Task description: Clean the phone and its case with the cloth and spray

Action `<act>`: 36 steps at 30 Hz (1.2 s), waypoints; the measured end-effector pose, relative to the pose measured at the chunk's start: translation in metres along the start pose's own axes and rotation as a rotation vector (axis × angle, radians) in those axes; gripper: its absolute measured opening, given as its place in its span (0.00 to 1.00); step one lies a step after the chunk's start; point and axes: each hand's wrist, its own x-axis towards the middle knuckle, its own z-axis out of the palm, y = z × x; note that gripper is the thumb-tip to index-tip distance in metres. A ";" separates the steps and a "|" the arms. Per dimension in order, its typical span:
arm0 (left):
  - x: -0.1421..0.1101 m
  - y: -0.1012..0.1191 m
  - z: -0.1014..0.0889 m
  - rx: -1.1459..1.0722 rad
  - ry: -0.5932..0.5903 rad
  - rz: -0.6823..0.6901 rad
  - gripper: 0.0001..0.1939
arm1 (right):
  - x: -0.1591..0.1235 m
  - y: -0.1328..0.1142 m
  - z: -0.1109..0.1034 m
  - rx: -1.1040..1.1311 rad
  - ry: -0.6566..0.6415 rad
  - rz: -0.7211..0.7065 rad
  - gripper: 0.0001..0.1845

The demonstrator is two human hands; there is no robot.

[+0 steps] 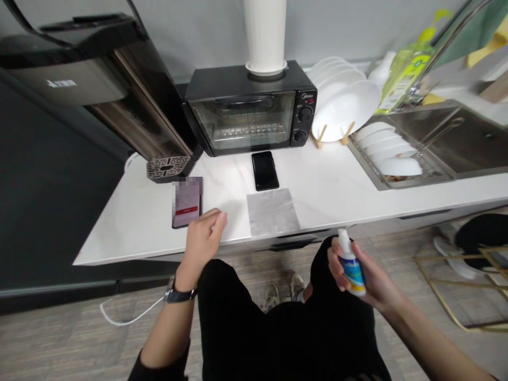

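Open room: white countertop (321, 177) shows between the grey sheet (273, 212) and the sink (365, 164) at right. Sheet roughly square, lying flat at the front edge. Left hand (204, 233) over that edge, fingers curled into a loose fist, just beside the lit phone (186, 203); cannot tell whether it touches the counter or encloses anything. Right hand (351, 267) wrapped around 1 small white bottle (353, 275), off the counter's front edge, above the person's right thigh (337, 328).

Surface and room: pale, faintly veined countertop against a grey wall (337, 26). Along the back: dark dispenser (146, 100) at left, black toaster oven (248, 114) mid-counter with 1 white vessel (265, 37) on top, white plates (345, 106) standing in a rack at right. Dark phone (265, 170) lies between oven and sheet. White dishes (387, 145) sit in the sink. Wood-look floor (71, 344) below.

Orientation: bottle's long axis runs toward the counter with slight leftward lean; white cap at the counter end, base toward the person, blue label facing the camera. Exact tilt from vertical: cannot tell.
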 end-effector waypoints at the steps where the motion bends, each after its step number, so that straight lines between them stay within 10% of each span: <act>1: 0.012 -0.005 0.008 0.006 0.020 -0.021 0.27 | 0.005 0.002 0.008 0.033 -0.018 -0.003 0.23; 7: 0.045 -0.026 0.032 0.130 -0.013 -0.174 0.28 | 0.039 0.000 0.016 -0.073 -0.127 -0.194 0.23; 16: 0.038 -0.023 0.033 0.119 0.001 -0.118 0.26 | 0.130 -0.043 0.014 -1.319 -0.318 -0.688 0.34; 36: 0.037 -0.020 0.034 0.103 -0.008 -0.097 0.26 | 0.174 -0.059 0.009 -1.833 -0.522 -0.596 0.21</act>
